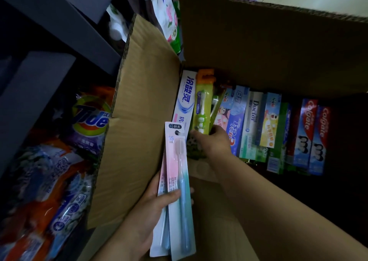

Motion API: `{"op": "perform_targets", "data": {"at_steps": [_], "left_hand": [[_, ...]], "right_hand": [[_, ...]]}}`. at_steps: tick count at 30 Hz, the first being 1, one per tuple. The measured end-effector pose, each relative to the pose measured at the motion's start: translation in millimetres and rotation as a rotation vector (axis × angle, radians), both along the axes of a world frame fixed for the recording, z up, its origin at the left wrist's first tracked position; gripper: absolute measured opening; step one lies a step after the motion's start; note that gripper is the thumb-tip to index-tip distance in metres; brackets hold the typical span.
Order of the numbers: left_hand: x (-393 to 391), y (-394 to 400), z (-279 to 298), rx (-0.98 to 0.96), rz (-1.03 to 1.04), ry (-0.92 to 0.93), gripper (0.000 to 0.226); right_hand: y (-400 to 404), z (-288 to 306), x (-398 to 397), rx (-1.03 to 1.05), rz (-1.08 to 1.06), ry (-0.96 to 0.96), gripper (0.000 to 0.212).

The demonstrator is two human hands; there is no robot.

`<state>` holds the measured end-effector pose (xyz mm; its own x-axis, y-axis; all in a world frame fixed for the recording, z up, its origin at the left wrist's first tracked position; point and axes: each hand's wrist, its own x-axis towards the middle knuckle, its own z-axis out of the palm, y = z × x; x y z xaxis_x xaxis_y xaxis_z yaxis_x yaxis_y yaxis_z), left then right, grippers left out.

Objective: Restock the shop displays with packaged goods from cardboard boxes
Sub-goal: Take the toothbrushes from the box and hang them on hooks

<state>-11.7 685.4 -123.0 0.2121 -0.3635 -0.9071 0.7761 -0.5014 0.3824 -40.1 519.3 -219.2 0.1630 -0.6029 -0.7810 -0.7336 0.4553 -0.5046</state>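
Head view looks down into an open cardboard box point(151, 105) packed with toothpaste cartons point(251, 125) standing in a row along its far wall, with a few toothbrush packs at the row's left end. The step in hand looks like unloading: stock is being gathered out of the box before it goes to a display. The left hand point(159, 207) grips two carded toothbrushes point(177, 173) near their lower halves, thumb across the front card, and holds them upright against the box's left flap; each card is thin and flat, pink fading to blue, with a pale brush under a clear blister. The right hand point(215, 143) reaches into the box's far left corner, well apart from the left, its fingers closing on the bottom of a yellow-green toothbrush pack point(203, 105) that stands between a white-and-blue carton point(184, 99) and the next packs. Whether the grip is already firm I cannot tell. The next move probably calls for drawing that pack straight up so its orange hanger clears the neighbours, then stacking it with the two held cards. Detergent bags point(87, 119) fill a shelf left of the box.
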Motion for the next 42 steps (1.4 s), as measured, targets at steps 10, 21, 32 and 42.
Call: {"op": "perform_targets", "data": {"at_steps": [10,21,32,42], "left_hand": [[-1.3,0.3,3.6,-0.01,0.025,-0.027,0.061],[-11.4,-10.7,23.4,0.016,0.063,0.005,0.044],[-23.7,-57.3,46.3,0.009,0.194,-0.023,0.04],[-22.8,-61.1,125.7,-0.061,0.072,-0.067,0.061]], "right_hand": [[-4.3,5.9,-5.6,0.043,0.014,-0.026,0.051],[-25.3,61.6,-91.8,0.25,0.05,-0.061,0.027],[-11.4,123.8,-95.5,0.413,-0.007,-0.169,0.041],[-10.1,215.2,-111.6,0.444,0.047,-0.301,0.038]]}}
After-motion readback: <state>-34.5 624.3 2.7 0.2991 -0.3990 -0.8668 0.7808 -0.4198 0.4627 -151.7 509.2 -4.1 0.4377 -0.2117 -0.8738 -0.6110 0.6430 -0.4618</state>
